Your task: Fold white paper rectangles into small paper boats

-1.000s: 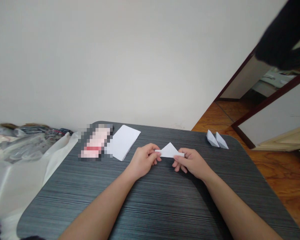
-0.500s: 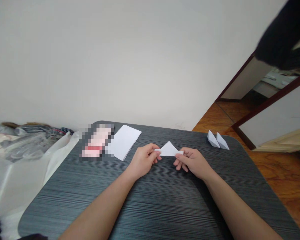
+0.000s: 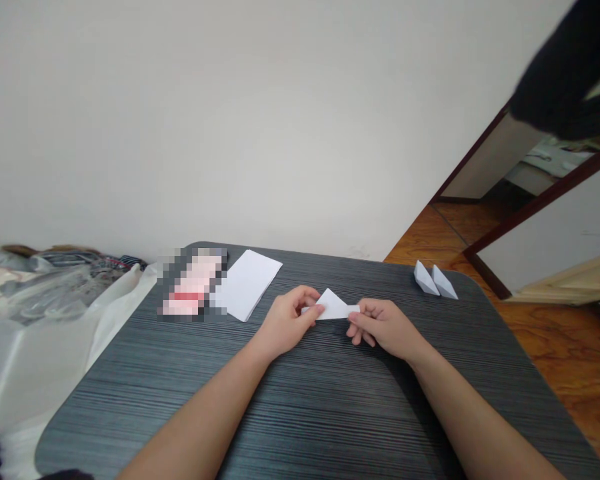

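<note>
Left hand (image 3: pixel 286 325) and right hand (image 3: pixel 384 327) pinching opposite ends of paper triangle (image 3: pixel 333 307), close together above middle of table (image 3: pixel 305 407); table contact hard to judge. Uneven pull could skew fold or tear paper; slipped grip could let it spring open.

- The left forearm (image 3: pixel 195 417), at the near left of the scene: bare from the wrist up as far as it shows, slim and smooth, narrowing toward the wrist.
- The right forearm (image 3: pixel 480 420), at the near right: equally bare, slim and smooth.
- The left hand (image 3: pixel 285 323): bare, narrow, softly rounded knuckles.
- The right hand (image 3: pixel 385 327): bare, with long, slender fingers (image 3: pixel 363 320); the nails are too small to make out.
</note>
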`<control>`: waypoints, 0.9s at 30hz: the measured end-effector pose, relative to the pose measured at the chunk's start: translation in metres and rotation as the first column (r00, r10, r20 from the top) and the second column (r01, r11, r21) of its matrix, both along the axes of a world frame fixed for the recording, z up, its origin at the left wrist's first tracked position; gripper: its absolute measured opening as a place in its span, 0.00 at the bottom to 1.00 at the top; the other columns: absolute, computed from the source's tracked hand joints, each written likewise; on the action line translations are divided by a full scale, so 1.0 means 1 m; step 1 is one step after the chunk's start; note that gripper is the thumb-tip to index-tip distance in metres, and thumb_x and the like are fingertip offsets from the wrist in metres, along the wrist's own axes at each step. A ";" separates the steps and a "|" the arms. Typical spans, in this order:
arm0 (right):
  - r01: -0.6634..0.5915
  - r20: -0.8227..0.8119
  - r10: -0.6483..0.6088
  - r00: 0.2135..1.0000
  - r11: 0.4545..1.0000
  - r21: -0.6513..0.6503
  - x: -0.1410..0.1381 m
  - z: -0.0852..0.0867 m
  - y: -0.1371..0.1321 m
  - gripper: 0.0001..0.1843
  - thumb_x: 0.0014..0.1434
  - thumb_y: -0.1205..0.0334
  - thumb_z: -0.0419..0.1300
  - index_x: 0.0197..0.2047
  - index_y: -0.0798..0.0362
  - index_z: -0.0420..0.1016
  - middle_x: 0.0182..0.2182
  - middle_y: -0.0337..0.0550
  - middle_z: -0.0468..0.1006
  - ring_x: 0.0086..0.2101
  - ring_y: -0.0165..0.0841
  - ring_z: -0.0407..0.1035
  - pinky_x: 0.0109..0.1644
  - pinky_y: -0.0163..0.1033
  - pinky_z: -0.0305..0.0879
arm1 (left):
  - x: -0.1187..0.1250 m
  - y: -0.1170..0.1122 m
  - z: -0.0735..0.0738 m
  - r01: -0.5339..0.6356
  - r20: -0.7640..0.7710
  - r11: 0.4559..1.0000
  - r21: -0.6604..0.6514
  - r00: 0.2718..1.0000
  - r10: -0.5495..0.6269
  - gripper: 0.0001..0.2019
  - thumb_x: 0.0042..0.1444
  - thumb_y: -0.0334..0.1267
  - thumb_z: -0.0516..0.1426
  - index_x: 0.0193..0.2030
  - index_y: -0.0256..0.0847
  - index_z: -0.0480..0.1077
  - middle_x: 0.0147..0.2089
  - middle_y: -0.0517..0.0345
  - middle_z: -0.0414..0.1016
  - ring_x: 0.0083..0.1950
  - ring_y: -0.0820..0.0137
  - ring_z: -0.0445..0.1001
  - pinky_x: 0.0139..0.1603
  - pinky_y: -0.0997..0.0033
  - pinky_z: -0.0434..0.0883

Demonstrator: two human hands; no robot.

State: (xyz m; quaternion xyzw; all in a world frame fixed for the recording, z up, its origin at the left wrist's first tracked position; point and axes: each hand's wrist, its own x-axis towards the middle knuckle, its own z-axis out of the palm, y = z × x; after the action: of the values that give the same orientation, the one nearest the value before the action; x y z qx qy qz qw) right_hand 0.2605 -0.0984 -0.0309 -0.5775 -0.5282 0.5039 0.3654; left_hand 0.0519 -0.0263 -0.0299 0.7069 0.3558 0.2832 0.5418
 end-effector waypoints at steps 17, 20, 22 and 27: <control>0.134 -0.130 -0.114 0.985 0.978 0.159 -0.004 -0.004 -0.001 0.09 0.57 0.60 0.58 0.39 0.52 0.63 0.22 0.35 0.71 0.16 0.23 0.59 0.17 0.29 0.52 | 0.001 -0.003 -0.001 0.043 0.032 0.999 0.018 0.999 -0.043 0.06 0.58 0.38 0.51 0.40 0.41 0.61 0.23 0.66 0.66 0.22 0.78 0.64 0.25 0.78 0.61; 0.125 -0.088 -0.113 0.990 0.982 0.141 -0.001 -0.008 -0.001 0.08 0.58 0.60 0.57 0.40 0.52 0.64 0.22 0.36 0.72 0.15 0.23 0.57 0.17 0.30 0.52 | 0.001 -0.003 0.000 0.048 0.027 0.999 0.015 0.998 -0.049 0.05 0.58 0.38 0.51 0.40 0.41 0.62 0.23 0.65 0.66 0.22 0.77 0.65 0.26 0.78 0.61; 0.114 -0.058 -0.108 0.993 0.985 0.131 0.000 -0.010 -0.001 0.09 0.58 0.59 0.57 0.41 0.53 0.65 0.22 0.37 0.73 0.15 0.23 0.57 0.17 0.30 0.52 | 0.001 -0.003 0.000 0.058 0.031 0.998 0.008 0.998 -0.059 0.05 0.58 0.37 0.51 0.40 0.41 0.62 0.22 0.65 0.66 0.23 0.77 0.65 0.26 0.77 0.62; 0.067 0.076 -0.080 0.994 0.986 0.154 -0.001 -0.009 -0.001 0.11 0.58 0.57 0.56 0.41 0.54 0.71 0.21 0.38 0.73 0.16 0.25 0.58 0.19 0.31 0.54 | 0.000 -0.004 0.006 0.101 0.050 0.995 -0.019 0.994 -0.100 0.05 0.58 0.37 0.51 0.39 0.40 0.63 0.23 0.65 0.66 0.23 0.76 0.65 0.28 0.77 0.63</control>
State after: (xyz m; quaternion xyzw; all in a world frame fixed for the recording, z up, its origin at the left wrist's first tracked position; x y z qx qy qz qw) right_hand 0.2598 -0.0995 -0.0403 -0.5874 -0.5579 0.4244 0.4046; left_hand 0.0522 -0.0305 -0.0243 0.7109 0.3094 0.2688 0.5716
